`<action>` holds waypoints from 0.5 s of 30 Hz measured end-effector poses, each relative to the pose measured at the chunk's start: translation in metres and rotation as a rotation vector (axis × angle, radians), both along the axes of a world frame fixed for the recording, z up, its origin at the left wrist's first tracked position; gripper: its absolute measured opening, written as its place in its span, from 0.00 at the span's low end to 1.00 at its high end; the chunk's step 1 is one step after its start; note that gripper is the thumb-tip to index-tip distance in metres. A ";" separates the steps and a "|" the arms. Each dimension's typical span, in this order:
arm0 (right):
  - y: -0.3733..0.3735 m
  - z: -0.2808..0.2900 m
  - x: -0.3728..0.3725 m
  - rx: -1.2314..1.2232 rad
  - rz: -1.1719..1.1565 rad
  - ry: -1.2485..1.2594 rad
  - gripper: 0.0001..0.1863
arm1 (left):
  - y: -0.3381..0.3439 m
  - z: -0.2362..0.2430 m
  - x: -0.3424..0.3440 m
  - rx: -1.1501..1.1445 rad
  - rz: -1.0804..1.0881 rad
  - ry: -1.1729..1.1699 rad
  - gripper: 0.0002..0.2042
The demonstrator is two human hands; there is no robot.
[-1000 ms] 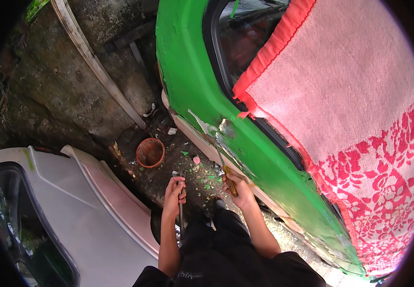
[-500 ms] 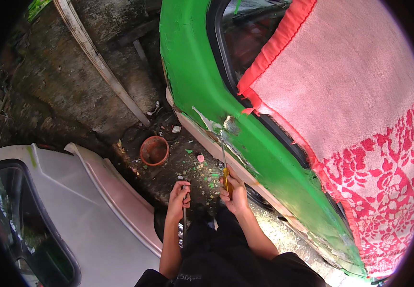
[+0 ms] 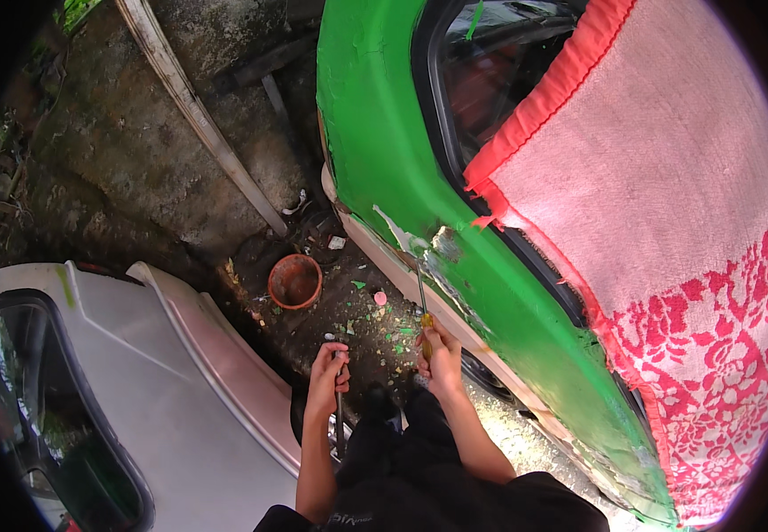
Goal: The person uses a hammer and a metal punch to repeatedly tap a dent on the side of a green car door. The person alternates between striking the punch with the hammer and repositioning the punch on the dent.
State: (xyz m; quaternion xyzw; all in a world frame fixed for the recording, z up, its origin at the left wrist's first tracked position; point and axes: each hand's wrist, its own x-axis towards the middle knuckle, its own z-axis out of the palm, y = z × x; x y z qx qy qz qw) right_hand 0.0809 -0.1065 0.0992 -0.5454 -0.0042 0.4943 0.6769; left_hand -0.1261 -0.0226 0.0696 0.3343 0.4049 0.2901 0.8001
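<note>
My right hand (image 3: 443,365) is wrapped round the yellow handle of a screwdriver (image 3: 428,332). Its metal shaft points away from me, and the tip meets the lower edge of a green car's body (image 3: 375,133), beside torn, peeling paint (image 3: 402,232) and a bare greyish patch (image 3: 445,243). Whether the tip is wedged under the edge I cannot tell. To the left, apart from the car, my left hand (image 3: 325,379) is closed around a slim metal rod-like tool (image 3: 340,426) that hangs down towards my legs; its upper end is mostly hidden by the fingers.
A pink and red patterned towel (image 3: 668,195) covers the green car's window side. A silver car (image 3: 162,372) stands close on my left. Between them lie a reddish-brown pot (image 3: 295,281), a pink round piece (image 3: 380,299) and several green flakes. A long pale beam (image 3: 198,111) leans beyond.
The view has shifted slightly, so the cars and pot appear a little farther right. Both hands keep their tools, and the screwdriver tip stays by the damaged edge.
</note>
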 end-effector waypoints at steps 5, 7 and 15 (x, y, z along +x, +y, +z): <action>-0.017 -0.027 0.034 -0.130 0.248 -0.478 0.27 | 0.002 -0.006 0.006 -0.018 -0.015 0.024 0.06; -0.022 -0.035 0.033 -0.080 0.212 -0.532 0.27 | 0.002 -0.001 0.013 -0.016 -0.021 0.008 0.06; -0.045 -0.030 0.038 -0.099 0.262 -0.724 0.24 | -0.007 0.002 0.023 -0.005 -0.027 -0.004 0.06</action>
